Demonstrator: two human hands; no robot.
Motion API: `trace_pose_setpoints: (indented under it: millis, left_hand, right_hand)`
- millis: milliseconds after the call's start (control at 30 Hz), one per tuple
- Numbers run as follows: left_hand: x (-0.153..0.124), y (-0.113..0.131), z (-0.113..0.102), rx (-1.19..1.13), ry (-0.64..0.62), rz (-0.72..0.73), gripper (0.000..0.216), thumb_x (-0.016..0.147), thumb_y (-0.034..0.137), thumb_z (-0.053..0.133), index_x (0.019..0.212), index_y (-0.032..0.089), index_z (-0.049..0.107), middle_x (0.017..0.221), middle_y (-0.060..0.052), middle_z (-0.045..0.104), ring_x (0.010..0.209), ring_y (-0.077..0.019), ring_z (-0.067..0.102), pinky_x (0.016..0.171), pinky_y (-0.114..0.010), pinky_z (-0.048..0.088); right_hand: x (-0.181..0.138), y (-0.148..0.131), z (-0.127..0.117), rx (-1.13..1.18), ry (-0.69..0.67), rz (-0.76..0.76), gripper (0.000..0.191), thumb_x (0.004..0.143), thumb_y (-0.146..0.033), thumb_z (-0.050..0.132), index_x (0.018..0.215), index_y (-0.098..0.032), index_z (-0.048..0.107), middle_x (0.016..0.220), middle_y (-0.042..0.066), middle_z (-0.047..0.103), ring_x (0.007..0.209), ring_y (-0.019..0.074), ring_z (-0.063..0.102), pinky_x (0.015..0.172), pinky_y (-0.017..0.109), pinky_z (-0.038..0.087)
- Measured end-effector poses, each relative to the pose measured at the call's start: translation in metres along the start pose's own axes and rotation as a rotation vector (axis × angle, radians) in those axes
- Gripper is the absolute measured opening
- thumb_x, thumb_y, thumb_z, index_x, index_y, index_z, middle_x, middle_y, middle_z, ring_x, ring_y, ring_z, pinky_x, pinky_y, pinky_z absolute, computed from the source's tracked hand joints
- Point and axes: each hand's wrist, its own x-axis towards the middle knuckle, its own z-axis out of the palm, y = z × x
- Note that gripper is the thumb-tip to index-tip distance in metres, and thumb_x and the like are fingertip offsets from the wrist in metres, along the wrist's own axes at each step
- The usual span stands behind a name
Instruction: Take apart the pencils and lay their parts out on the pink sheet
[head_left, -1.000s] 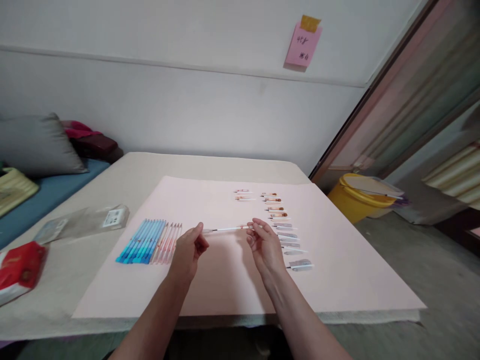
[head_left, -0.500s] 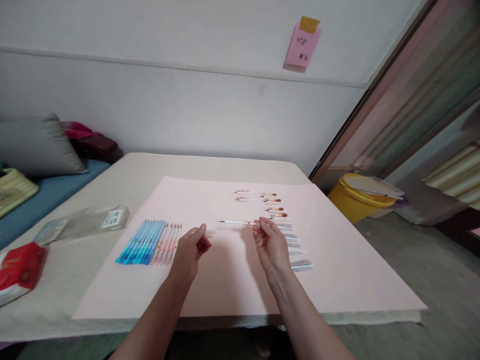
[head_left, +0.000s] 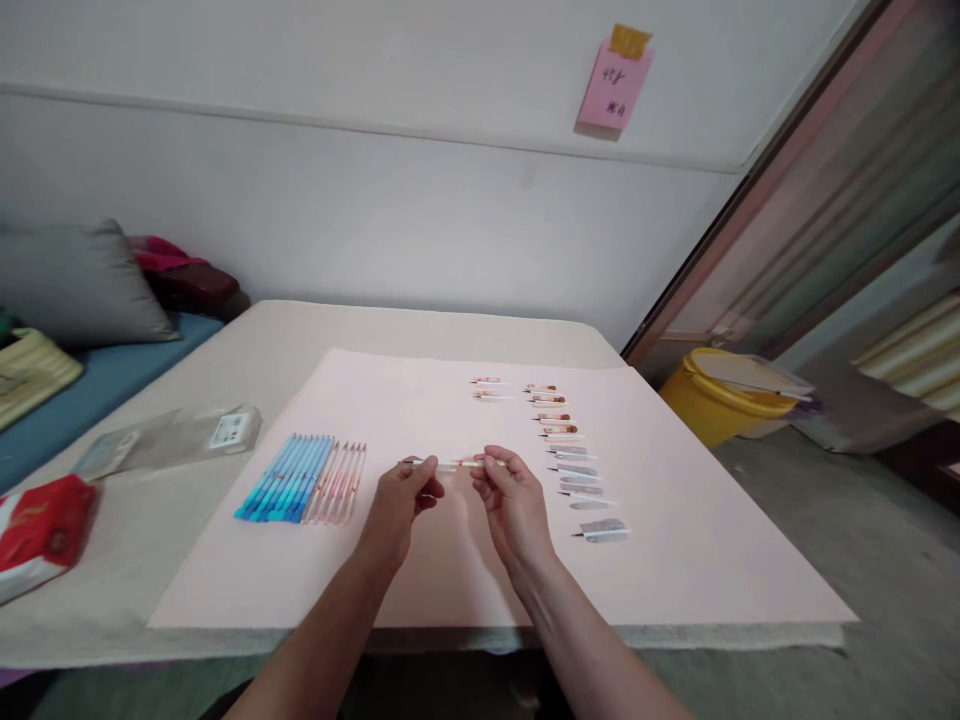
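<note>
Over the pink paper sheet, my left hand and my right hand are close together, each pinching one end of a thin white pen refill held level between them. To the left lies a row of blue and pink pen barrels. On the right a column of small pen parts and caps runs away from me. The left fingertips also hold a small clear piece at the refill's left end, too small to name.
The cream table carries a clear plastic packet and a red tissue pack at the left. A grey cushion lies on the blue seat beyond. A yellow bucket stands on the floor at the right.
My hands were apart, the refill in the right one only. Now they have come together and the left fingers meet the refill's left end.
</note>
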Motion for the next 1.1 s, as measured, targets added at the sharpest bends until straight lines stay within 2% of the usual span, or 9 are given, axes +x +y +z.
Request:
trace_pose_setpoints:
  millis: [333, 633, 900, 1000, 1100]
  left_hand:
    - [0.002, 0.001, -0.001, -0.096, 0.009, -0.023, 0.025, 0.069, 0.039, 0.064, 0.064, 0.016, 0.056, 0.06, -0.002, 0.059, 0.058, -0.0111, 0.053, 0.057, -0.024, 0.04]
    - [0.007, 0.004, -0.007, -0.234, 0.094, -0.034, 0.019, 0.065, 0.032, 0.066, 0.07, 0.017, 0.054, 0.058, 0.001, 0.059, 0.058, -0.0109, 0.056, 0.055, -0.023, 0.04]
    - [0.002, 0.0, 0.002, -0.211, 0.029, -0.031, 0.017, 0.066, 0.03, 0.065, 0.072, 0.017, 0.055, 0.062, 0.001, 0.058, 0.06, -0.0112, 0.057, 0.056, -0.023, 0.041]
    - [-0.002, -0.001, 0.006, -0.166, 0.0, -0.01, 0.019, 0.069, 0.034, 0.064, 0.074, 0.017, 0.058, 0.068, 0.0, 0.059, 0.065, -0.0117, 0.057, 0.058, -0.023, 0.042]
    - [-0.004, -0.002, 0.008, -0.121, -0.003, 0.005, 0.021, 0.069, 0.036, 0.063, 0.076, 0.017, 0.061, 0.075, -0.002, 0.061, 0.068, -0.0125, 0.058, 0.06, -0.024, 0.043]
  right_hand:
    - [-0.001, -0.001, 0.0, -0.071, -0.018, -0.04, 0.023, 0.07, -0.024, 0.071, 0.09, -0.018, 0.061, 0.076, 0.0, 0.064, 0.064, 0.0083, 0.059, 0.061, 0.019, 0.048]
    - [0.019, -0.022, -0.015, -0.023, 0.089, -0.094, 0.022, 0.065, -0.024, 0.074, 0.083, -0.018, 0.062, 0.074, 0.0, 0.064, 0.061, 0.0084, 0.059, 0.056, 0.018, 0.049]
    - [0.007, -0.006, -0.006, -0.037, 0.068, -0.006, 0.024, 0.063, -0.026, 0.075, 0.084, -0.019, 0.063, 0.081, 0.001, 0.066, 0.073, 0.011, 0.062, 0.069, 0.023, 0.05]
    - [-0.001, 0.003, -0.002, -0.086, 0.028, 0.073, 0.022, 0.067, -0.029, 0.072, 0.086, -0.02, 0.063, 0.087, 0.002, 0.067, 0.078, 0.0118, 0.062, 0.068, 0.023, 0.048]
    - [-0.004, 0.008, 0.0, -0.084, -0.036, 0.123, 0.019, 0.069, -0.029, 0.07, 0.083, -0.019, 0.063, 0.08, 0.001, 0.066, 0.073, 0.011, 0.061, 0.063, 0.021, 0.046]
